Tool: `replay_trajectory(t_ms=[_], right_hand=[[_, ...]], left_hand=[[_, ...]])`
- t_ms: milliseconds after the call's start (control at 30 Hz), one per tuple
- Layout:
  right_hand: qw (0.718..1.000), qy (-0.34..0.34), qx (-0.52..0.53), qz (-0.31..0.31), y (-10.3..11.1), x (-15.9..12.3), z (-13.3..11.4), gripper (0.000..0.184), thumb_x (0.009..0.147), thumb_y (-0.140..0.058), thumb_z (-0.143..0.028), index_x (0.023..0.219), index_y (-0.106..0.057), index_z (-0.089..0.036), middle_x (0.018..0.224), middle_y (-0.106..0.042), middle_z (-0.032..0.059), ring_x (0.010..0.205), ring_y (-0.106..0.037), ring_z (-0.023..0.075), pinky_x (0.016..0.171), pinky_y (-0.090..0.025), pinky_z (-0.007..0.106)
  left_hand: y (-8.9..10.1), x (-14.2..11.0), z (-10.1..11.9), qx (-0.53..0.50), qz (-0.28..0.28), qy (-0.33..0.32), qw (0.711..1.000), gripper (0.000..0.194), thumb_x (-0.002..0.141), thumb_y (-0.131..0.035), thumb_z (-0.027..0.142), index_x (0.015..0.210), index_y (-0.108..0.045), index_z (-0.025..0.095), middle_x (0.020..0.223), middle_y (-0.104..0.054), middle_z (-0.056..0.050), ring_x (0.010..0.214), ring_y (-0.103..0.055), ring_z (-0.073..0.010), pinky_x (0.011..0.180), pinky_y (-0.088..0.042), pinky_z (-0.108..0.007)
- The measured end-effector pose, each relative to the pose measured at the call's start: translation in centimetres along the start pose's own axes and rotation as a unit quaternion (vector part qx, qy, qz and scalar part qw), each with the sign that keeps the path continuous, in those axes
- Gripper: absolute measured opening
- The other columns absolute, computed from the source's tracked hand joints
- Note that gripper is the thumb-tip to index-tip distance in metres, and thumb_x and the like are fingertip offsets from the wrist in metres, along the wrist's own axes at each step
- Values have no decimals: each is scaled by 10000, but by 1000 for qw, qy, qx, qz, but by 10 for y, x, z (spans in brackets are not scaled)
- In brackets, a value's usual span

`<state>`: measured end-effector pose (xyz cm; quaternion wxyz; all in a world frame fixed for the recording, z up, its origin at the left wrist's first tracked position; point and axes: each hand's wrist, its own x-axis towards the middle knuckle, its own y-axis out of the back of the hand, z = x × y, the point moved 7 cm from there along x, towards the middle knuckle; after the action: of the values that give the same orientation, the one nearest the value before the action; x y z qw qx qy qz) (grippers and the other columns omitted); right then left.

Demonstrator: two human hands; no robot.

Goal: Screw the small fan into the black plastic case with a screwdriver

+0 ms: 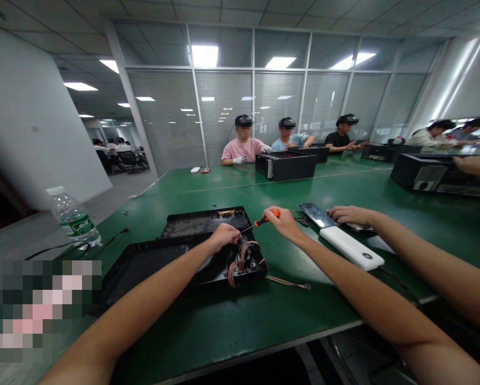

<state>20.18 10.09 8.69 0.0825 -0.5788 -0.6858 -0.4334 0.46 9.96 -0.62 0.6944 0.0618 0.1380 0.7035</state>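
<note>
My right hand (pixel 283 220) grips an orange and black screwdriver (pixel 261 219), its thin shaft pointing left and down. My left hand (pixel 225 236) is closed at the shaft's tip, fingers pinched together; what lies between them, if anything, is too small to make out. Both hands are over the right end of an open black casing (pixel 143 259), which lies flat in front of me. Multicoloured ribbon cables (pixel 243 259) loop out of that end, and one trails onto the table with a connector (pixel 306 286).
A co-worker's hand (pixel 352 215) reaches in from the right, near a dark phone (pixel 317 215) and a white power bank (pixel 352 247). A water bottle (pixel 73 219) stands at left on the green table (pixel 223 315). Black computer cases (pixel 290 167) and seated people are farther back.
</note>
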Motion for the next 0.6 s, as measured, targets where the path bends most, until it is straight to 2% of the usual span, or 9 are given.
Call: replay_trajectory(t_ms=[300,600], right_hand=[[999,18,-35,-28,-4,0,-12,336,789,-434,-395,735,-648,-142,662,-612,14,598,-511,123,565,-350,213],[999,9,-40,-9,-1,1,-17,381,813,-398,-425,685,-623,-144,621,-585,21,572,-483,125,562,-343,235]], left_hand=[[0,-1,0,-16,-1,3,1000,71,681,-644,138,680,-642,67,554,-596,-24,505,-544,-79,555,-473,-201],[0,1,0,1,2,1,1000,80,717,-581,87,653,-626,70,532,-579,-13,471,-524,-69,520,-458,-188]])
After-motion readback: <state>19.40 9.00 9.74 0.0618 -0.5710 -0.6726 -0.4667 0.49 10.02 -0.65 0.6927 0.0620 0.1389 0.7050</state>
